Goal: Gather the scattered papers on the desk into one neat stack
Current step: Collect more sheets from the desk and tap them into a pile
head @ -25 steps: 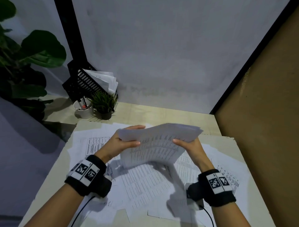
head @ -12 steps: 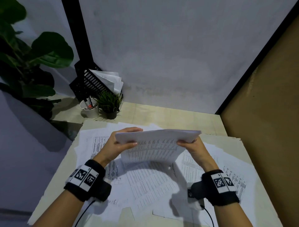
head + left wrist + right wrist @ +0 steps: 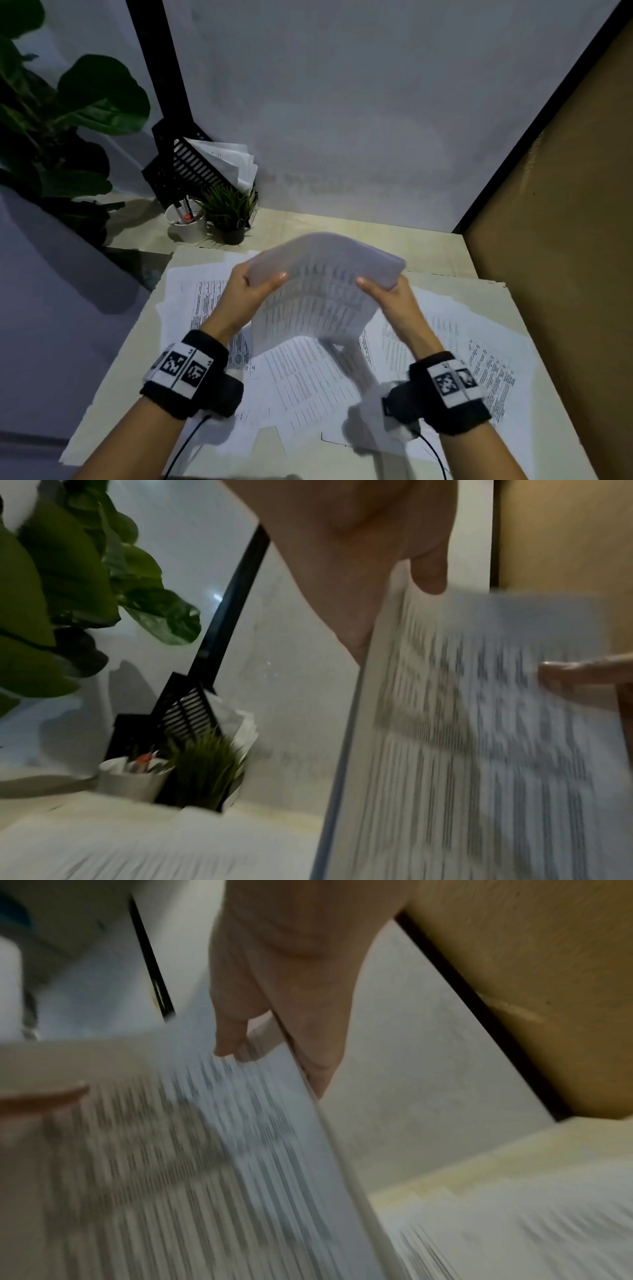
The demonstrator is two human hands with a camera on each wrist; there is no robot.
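A bundle of printed sheets (image 3: 318, 291) stands nearly upright above the desk, blurred by motion, its top edge curling away from me. My left hand (image 3: 250, 291) grips its left edge with the thumb on the printed face. My right hand (image 3: 387, 291) grips the right edge the same way. The left wrist view shows the bundle (image 3: 479, 737) edge-on below my left hand (image 3: 373, 569). In the right wrist view my right hand (image 3: 270, 1031) pinches the bundle (image 3: 205, 1164). Several loose printed papers (image 3: 308, 387) lie overlapping on the desk beneath.
At the back left stand a black file holder with papers (image 3: 191, 164), a white pen cup (image 3: 186, 222) and a small potted plant (image 3: 229, 212). A large leafy plant (image 3: 51, 113) fills the far left. A brown wall panel (image 3: 565, 240) bounds the right side.
Both hands have lifted the bundle slightly, and its top edge now bows up and away from me. The bundle is now blurred by motion.
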